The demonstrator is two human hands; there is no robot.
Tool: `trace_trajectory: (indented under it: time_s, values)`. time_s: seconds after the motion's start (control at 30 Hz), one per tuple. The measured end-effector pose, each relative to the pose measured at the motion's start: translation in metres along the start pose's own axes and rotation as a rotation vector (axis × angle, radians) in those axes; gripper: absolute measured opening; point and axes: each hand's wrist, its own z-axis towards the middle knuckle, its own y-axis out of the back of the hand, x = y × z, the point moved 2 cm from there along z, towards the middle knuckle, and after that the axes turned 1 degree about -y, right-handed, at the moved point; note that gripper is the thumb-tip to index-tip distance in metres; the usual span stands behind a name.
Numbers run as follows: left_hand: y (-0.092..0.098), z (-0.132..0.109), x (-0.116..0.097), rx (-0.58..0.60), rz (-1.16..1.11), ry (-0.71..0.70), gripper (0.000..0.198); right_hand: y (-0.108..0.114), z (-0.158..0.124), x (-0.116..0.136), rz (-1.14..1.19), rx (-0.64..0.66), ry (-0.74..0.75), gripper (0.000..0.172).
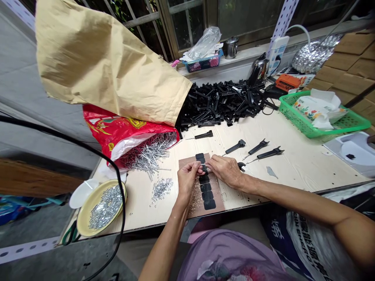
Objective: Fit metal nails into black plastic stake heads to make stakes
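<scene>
Over a brown board (190, 156), my left hand (187, 179) is closed in a pinch. A thin metal rod (202, 164) shows between the fingertips of both hands; whatever small thing the left fingers hold is hidden. My right hand (225, 170) is closed around a black plastic handle with a forked end (241, 166), which sticks out by the wrist side. Below the hands runs a column of black pads (207, 195) on the board. Right of them lie several similar black handles (258, 147) with metal rods attached, and another handle (204, 134) lies farther back.
Loose small metal pieces (162, 189) lie left of the board. A yellow bowl (80, 218) holds more. Long metal pins (152, 152) spill from a red bag (101, 127). Black parts (222, 101) are heaped at the back. A green basket (328, 132) stands right; a black cable (119, 175) crosses left.
</scene>
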Motion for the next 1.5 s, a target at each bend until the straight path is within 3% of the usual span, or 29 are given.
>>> trace_trajectory:
  time_s: [0.2, 0.37, 0.47, 0.57, 0.77, 0.9, 1.03, 1.27, 1.4, 1.5]
  values:
    - [0.003, 0.002, 0.000, 0.015, 0.058, -0.009, 0.034, -0.004, -0.002, 0.000, 0.029, 0.007, 0.022, 0.025]
    - [0.002, 0.001, -0.004, -0.007, 0.177, -0.077, 0.032, -0.006, -0.002, -0.006, 0.185, 0.099, -0.056, 0.025]
    - [0.000, 0.000, -0.006, -0.006, 0.171, -0.076, 0.032, -0.007, -0.003, -0.008, 0.254, 0.092, -0.056, 0.017]
    - [-0.002, -0.001, -0.006, -0.025, 0.176, -0.069, 0.032, -0.009, -0.003, -0.009, 0.268, 0.086, -0.071, 0.021]
    - [-0.003, -0.001, -0.008, -0.014, 0.190, -0.085, 0.032, -0.013, -0.001, -0.014, 0.605, 0.099, -0.162, 0.016]
    - [-0.004, -0.001, -0.009, -0.020, 0.231, -0.102, 0.032, -0.014, 0.001, -0.016, 0.631, 0.080, -0.121, 0.018]
    - [-0.004, 0.001, -0.005, -0.018, 0.203, -0.044, 0.034, -0.020, 0.001, -0.022, 0.719, 0.149, -0.204, 0.022]
    - [-0.004, 0.001, 0.001, -0.007, -0.022, 0.080, 0.055, -0.023, -0.001, -0.034, 0.622, 0.126, -0.188, 0.017]
    - [0.001, 0.003, 0.001, -0.009, 0.024, 0.120, 0.066, -0.025, 0.000, -0.044, 0.556, 0.146, -0.181, 0.018]
    - [0.009, 0.004, 0.001, -0.030, 0.186, 0.060, 0.063, -0.028, 0.002, -0.050, 0.494, 0.169, -0.171, 0.018]
